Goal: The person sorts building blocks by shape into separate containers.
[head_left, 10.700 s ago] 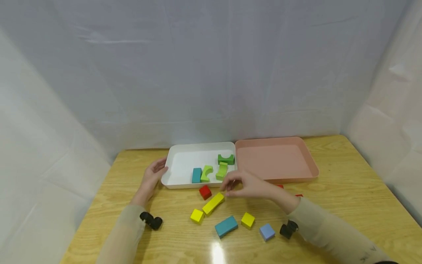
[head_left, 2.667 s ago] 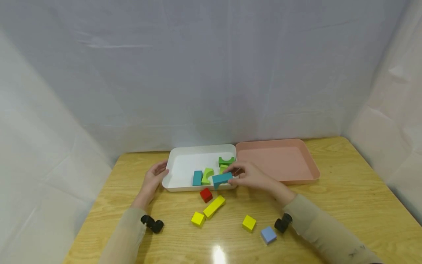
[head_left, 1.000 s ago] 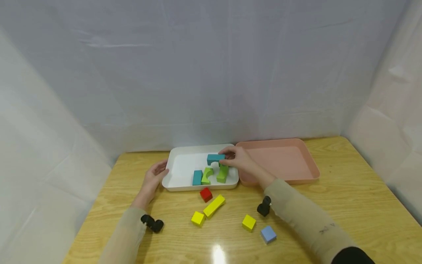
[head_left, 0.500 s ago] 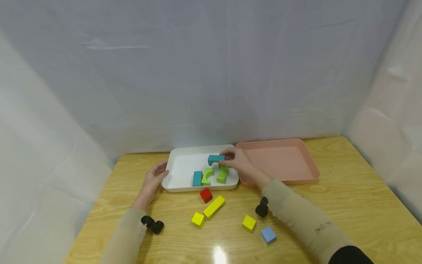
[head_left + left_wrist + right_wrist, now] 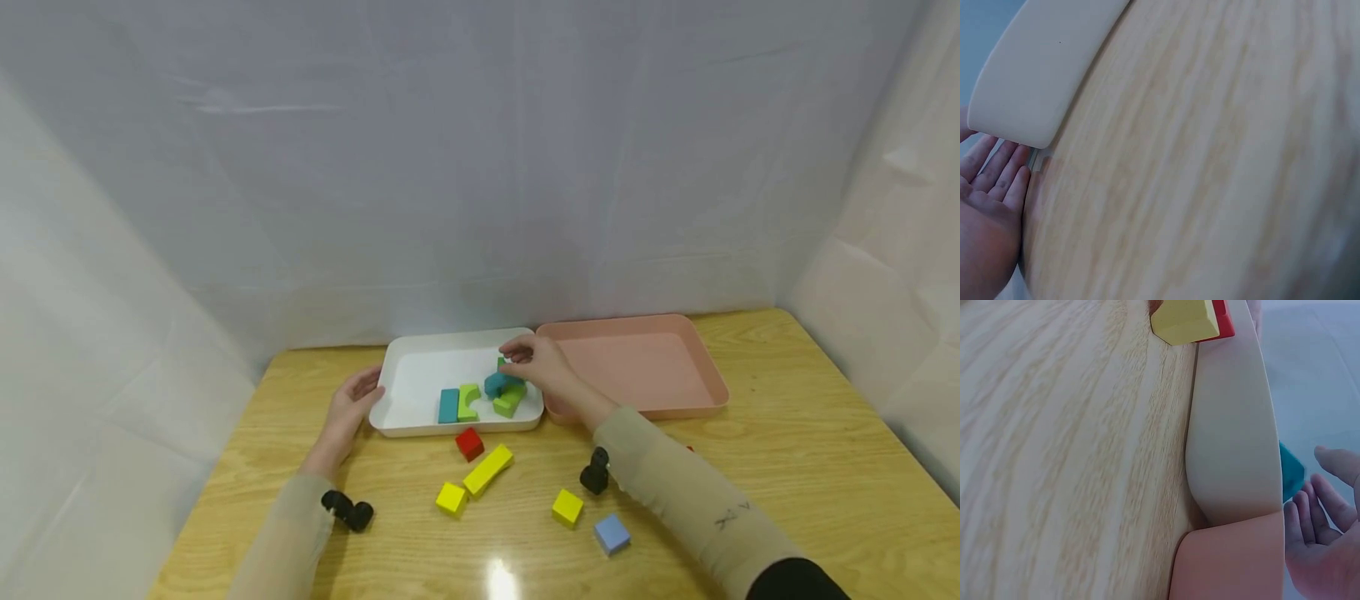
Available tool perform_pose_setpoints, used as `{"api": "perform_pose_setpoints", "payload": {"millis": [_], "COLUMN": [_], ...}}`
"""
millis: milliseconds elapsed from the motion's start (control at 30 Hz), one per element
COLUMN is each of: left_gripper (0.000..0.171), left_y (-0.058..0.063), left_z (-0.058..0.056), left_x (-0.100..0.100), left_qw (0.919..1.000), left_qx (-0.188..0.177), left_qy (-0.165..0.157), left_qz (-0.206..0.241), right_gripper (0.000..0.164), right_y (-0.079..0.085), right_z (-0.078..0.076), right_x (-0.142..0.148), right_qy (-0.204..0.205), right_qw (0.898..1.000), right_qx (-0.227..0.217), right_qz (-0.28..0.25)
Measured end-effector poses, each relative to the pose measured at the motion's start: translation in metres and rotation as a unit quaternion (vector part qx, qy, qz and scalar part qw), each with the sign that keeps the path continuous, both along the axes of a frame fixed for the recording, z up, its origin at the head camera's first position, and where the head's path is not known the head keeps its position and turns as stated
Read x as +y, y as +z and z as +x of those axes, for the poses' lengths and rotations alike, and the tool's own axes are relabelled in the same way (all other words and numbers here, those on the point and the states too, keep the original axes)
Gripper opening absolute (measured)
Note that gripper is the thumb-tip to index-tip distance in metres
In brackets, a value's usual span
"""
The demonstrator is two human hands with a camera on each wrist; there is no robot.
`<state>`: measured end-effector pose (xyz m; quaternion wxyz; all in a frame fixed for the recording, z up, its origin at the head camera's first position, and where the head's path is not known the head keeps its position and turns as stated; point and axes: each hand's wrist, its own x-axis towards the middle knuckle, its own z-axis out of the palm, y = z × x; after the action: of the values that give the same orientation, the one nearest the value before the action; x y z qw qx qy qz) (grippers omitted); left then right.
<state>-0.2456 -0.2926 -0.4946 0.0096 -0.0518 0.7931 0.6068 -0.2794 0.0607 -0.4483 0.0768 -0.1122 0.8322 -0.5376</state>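
My right hand (image 5: 542, 365) hovers over the right end of the white tray (image 5: 420, 342), its thumb and fingers spread apart. Just below the fingertips is a blurred teal arch block (image 5: 495, 384), apart from them; the right wrist view shows the teal block (image 5: 1291, 472) beyond the tray wall. Around it in the tray lie a lime arch block (image 5: 510, 402), a partly covered green block (image 5: 501, 363), another lime arch block (image 5: 467, 403) and a teal rectangular block (image 5: 448, 406). My left hand (image 5: 351, 402) touches the tray's left end with extended fingers (image 5: 1004, 169).
A pink tray (image 5: 637, 367) adjoins the white one. On the wooden table in front are a red cube (image 5: 469, 444), a long yellow block (image 5: 488, 471), two yellow cubes, one on the left (image 5: 452, 499) and one on the right (image 5: 567, 507), and a light blue cube (image 5: 612, 534).
My right hand has carried the teal arch block from the tray's front edge farther in and let it go; it has dropped and turned. The lime blocks have shifted slightly. My left hand stays put.
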Motion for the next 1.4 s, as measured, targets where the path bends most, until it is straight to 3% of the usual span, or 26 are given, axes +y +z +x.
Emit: {"api": "perform_pose_setpoints", "payload": {"millis": [367,667,933,1400], "left_gripper": [0.054,0.054,0.053,0.055], "left_y": [0.001,0.001,-0.001,0.003], "left_z": [0.0,-0.001,-0.002,0.001], "left_x": [0.0,0.001,0.002,0.002], "left_qw": [1.0,1.0,0.9999,0.9999], "left_qx": [0.0,0.0,0.012,0.0], "left_qy": [-0.004,-0.003,-0.004,-0.009], "left_qz": [0.006,0.007,0.008,0.007], "right_gripper": [0.03,0.029,0.028,0.028], "right_y": [0.002,0.004,0.002,0.002], "right_z": [0.002,0.004,0.005,0.01], "right_x": [0.002,0.004,0.009,0.014], "right_qy": [0.003,0.003,0.011,0.025], "right_qw": [1.0,1.0,1.0,1.0], "right_qx": [0.006,-0.006,0.011,0.008], "right_qz": [0.016,-0.001,0.004,0.001]}}
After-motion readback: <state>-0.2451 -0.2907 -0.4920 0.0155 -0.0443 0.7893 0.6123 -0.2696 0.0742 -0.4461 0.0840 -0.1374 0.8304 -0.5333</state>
